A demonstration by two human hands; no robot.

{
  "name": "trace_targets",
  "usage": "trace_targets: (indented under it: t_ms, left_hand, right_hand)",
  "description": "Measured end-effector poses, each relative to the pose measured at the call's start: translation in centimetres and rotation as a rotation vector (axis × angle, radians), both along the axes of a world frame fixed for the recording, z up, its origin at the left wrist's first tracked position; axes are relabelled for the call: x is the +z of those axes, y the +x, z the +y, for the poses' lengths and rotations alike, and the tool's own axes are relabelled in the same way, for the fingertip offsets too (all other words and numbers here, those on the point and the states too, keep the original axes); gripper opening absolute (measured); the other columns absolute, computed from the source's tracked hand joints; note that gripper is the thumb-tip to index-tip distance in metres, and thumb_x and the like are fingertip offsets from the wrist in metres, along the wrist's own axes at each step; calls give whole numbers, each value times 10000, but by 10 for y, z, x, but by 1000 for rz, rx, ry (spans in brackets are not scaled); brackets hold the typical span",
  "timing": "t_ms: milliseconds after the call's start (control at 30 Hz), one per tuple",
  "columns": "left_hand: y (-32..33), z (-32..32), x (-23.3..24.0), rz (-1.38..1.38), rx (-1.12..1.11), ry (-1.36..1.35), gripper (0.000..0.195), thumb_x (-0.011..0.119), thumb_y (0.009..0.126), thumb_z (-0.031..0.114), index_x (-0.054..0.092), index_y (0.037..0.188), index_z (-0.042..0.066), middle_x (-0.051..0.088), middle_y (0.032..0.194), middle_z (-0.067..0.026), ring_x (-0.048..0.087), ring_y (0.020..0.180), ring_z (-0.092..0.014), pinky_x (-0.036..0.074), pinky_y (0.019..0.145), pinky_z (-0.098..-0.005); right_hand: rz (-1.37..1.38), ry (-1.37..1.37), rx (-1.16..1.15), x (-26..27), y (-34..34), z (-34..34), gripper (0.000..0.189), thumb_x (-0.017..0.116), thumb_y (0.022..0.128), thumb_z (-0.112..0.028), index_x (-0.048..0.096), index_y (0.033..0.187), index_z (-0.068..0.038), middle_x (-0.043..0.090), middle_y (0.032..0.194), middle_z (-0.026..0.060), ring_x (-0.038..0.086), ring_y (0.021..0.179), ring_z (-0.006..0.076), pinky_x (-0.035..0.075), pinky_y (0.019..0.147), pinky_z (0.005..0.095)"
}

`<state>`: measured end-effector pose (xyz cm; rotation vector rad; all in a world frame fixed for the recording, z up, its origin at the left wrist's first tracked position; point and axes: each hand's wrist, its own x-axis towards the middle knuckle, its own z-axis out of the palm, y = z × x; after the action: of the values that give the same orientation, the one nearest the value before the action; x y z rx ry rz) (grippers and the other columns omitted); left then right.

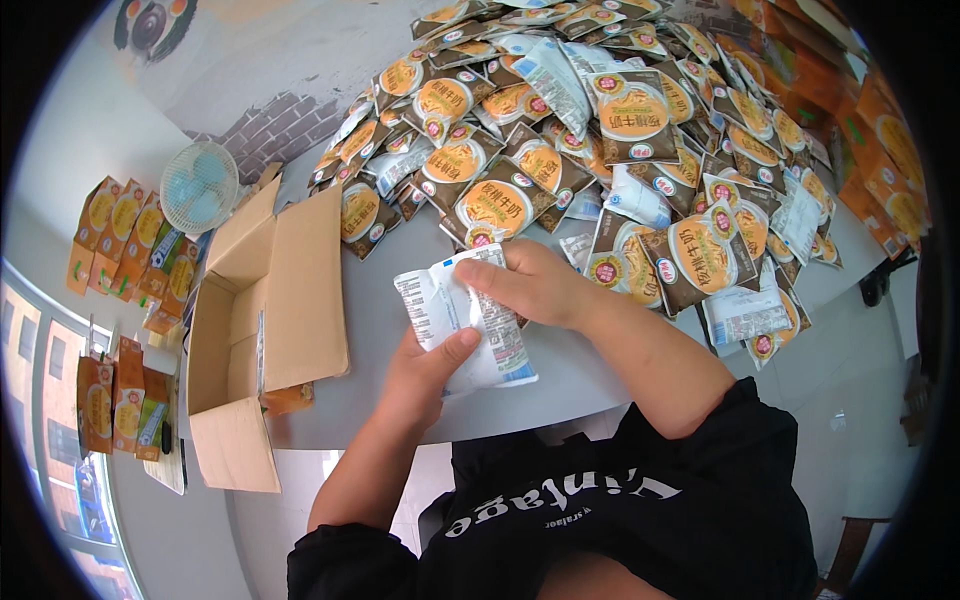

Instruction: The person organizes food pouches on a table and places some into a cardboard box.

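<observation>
Both hands grip one sealed drink pouch (480, 322), its white printed back facing up, above the grey table (360, 405). My left hand (431, 367) holds the pouch's lower left part, with the thumb on top. My right hand (532, 285) has its upper right edge, the thumb pressed across the surface. The fingers underneath are hidden. Just beyond lies a large heap of similar pouches, many showing a brown and orange front, such as one pouch (499, 202) near my right hand. Some pouches in the heap lie with the white back up.
An open cardboard box (307, 292) stands at the left, its flaps spread. Past it are a small fan (199, 186) and several orange cartons (112, 232). More orange cartons (885, 157) are stacked at the far right. The table's near edge runs close to the person's body.
</observation>
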<state>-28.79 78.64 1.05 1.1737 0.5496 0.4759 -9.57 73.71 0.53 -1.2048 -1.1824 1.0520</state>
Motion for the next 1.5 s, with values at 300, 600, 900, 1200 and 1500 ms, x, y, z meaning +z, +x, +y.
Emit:
trace_targets:
  t_ms: [300, 600, 900, 1200, 1500]
  left_hand:
    - [-89, 22, 76, -84, 348, 178, 569, 667, 866, 119, 413, 1342, -62, 585, 1213, -162, 620, 1054, -256, 511, 929, -372]
    - [-191, 118, 128, 895, 672, 916, 437, 623, 826, 132, 562, 1236, -5, 665, 1104, -145, 648, 979, -230, 495, 869, -353]
    - [-202, 173, 78, 1566, 268, 1181, 322, 577, 843, 249, 656, 1083, 49, 679, 1016, -214, 631, 992, -392, 482, 872, -464]
    - [-175, 147, 82, 1600, 73, 916, 336, 479, 966, 329, 655, 1006, 45, 670, 849, -194, 630, 781, -335, 479, 749, -413]
    - [-211, 157, 74, 1435, 12, 1034, 327, 447, 978, 299, 650, 1058, 56, 676, 955, -202, 635, 845, -350, 479, 788, -402]
  right_hand:
    - [-73, 19, -203, -1, 9, 1, 454, 581, 938, -466, 626, 786, -40, 570, 635, 19, 543, 581, 81, 427, 520, 248]
    - [-473, 81, -136, 0, 3, 1, 447, 591, 940, -376, 521, 676, -21, 488, 566, 56, 462, 516, 163, 390, 508, 330]
    - [-511, 8, -108, 5, 0, 0, 398, 595, 928, -338, 564, 699, -13, 570, 609, 111, 526, 564, 251, 418, 559, 375]
    - [-600, 106, -90, -5, -2, 0, 340, 609, 921, -325, 610, 769, -21, 629, 697, 119, 596, 637, 278, 460, 599, 376]
    - [-630, 125, -96, -8, -2, 1, 342, 594, 924, -337, 616, 781, -28, 635, 726, 119, 607, 683, 295, 471, 631, 391]
